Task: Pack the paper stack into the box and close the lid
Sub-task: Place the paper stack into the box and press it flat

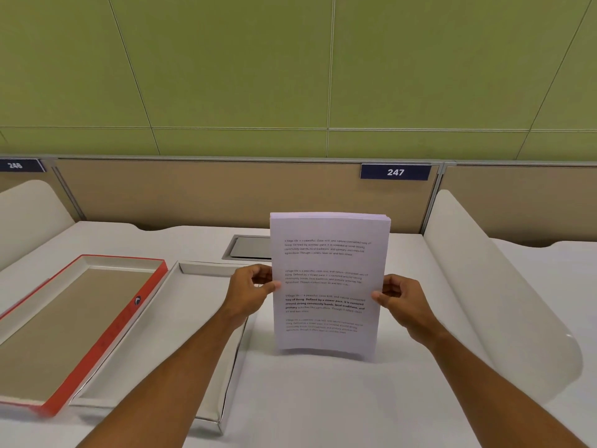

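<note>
White desk (323,399): box (155,334), lid (64,324).

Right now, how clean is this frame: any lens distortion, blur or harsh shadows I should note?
Head view: wide-angle bending curves the wall seams and partition rail; lighting is even and soft, only a faint shadow under the paper stack where it meets the desk. The stack's text is partly legible, the smaller lines smeared. The red lid blurs toward the lower-left corner. Both left hand and right hand are sharp.

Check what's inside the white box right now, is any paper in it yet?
No paper shows in the white box: its visible floor is bare. The left forearm covers part of it. The paper stack is upright on the desk to the box's right, in both hands.
</note>
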Demonstrator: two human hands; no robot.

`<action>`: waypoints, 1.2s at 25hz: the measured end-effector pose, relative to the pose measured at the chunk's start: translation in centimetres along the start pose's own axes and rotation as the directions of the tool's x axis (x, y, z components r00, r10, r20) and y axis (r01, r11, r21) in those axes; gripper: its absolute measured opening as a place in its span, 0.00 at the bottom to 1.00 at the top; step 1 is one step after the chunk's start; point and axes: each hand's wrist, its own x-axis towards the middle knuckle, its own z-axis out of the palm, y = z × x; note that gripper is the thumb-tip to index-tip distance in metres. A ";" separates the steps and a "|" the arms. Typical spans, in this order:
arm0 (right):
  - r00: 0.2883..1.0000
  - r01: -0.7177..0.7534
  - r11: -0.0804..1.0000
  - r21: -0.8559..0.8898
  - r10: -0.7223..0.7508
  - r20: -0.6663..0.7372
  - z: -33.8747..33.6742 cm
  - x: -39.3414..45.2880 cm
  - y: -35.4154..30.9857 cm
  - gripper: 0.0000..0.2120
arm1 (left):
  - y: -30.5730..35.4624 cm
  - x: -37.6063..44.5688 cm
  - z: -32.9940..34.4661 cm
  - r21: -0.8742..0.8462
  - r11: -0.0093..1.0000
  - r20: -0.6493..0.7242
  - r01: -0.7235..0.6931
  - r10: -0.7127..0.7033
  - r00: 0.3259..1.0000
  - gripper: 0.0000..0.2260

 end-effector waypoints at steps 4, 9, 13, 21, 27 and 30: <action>0.999 0.021 0.995 0.100 -0.026 0.048 0.0 -0.1 -1.4 0.04 | 0.9 -0.6 -0.9 -0.150 0.987 0.011 0.055 -0.054 0.999 0.09; 0.998 -0.026 0.989 0.144 0.017 0.069 1.1 -0.5 -1.8 0.05 | 1.0 -2.2 -1.8 -0.210 0.968 -0.018 0.137 -0.144 0.989 0.09; 0.993 -0.064 0.987 0.147 0.049 0.106 3.0 -0.9 -1.9 0.05 | 0.4 -3.3 -3.2 -0.221 0.951 -0.053 0.216 -0.233 0.971 0.10; 0.976 -0.186 0.979 0.082 0.174 0.128 11.3 -1.0 -3.4 0.10 | -2.6 -2.3 -10.1 -0.155 0.909 -0.055 0.388 -0.400 0.915 0.10; 0.933 -0.355 0.934 0.044 0.352 0.071 21.2 -0.1 -4.8 0.12 | -7.0 1.0 -17.5 -0.186 0.868 -0.063 0.461 -0.478 0.876 0.10; 0.900 -0.434 0.901 0.004 0.434 0.027 25.8 0.2 -5.1 0.05 | -9.4 2.7 -20.3 -0.166 0.835 -0.050 0.524 -0.538 0.842 0.10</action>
